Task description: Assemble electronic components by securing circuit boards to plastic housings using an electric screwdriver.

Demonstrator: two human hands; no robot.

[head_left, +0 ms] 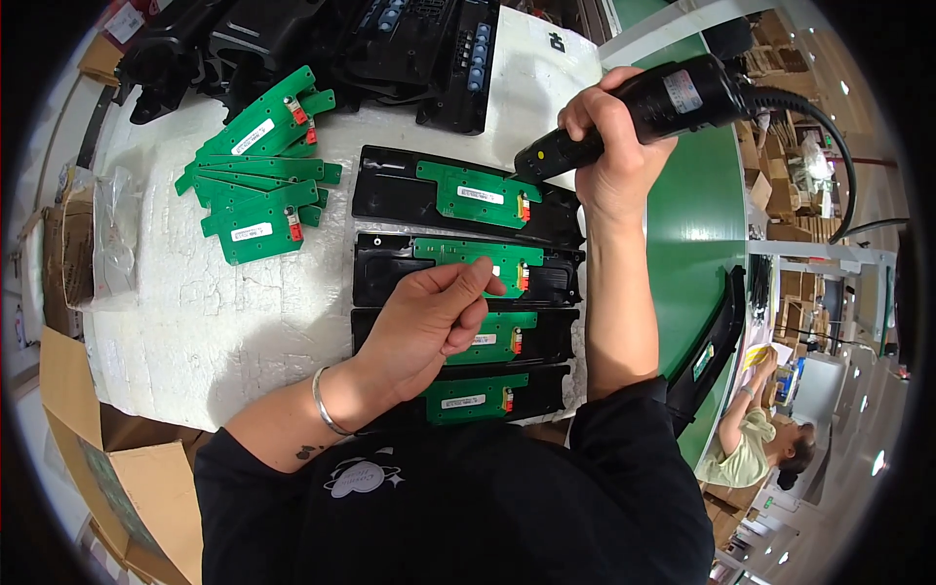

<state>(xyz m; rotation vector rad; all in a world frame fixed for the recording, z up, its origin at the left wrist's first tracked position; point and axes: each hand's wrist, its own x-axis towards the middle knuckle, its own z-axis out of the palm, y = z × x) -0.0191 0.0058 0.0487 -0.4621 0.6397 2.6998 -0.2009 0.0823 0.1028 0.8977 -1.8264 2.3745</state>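
Note:
My right hand [619, 151] is wrapped around a black corded electric screwdriver [678, 97]. Its tip meets the upper right edge of a green circuit board [463, 207], which lies in the farthest black plastic panel [390, 190]. My left hand [424, 327] hovers above the second panel [375, 268], thumb and fingers pinched together. Anything between those fingertips is too small to make out. That hand partly covers the second board [429, 250] and the third board [512, 320]. Nearest my body, another panel holds a board [458, 414]. Each board carries a white label and a red-and-white connector.
Loose green circuit boards [263, 195] are piled on the white foam surface [156, 341] at left. Black plastic housings [283, 39] stand behind. The screwdriver's cable [846, 166] loops right, over a green bench [682, 234]. Another person [746, 448] works at far right. Cardboard boxes [156, 497] stand lower left.

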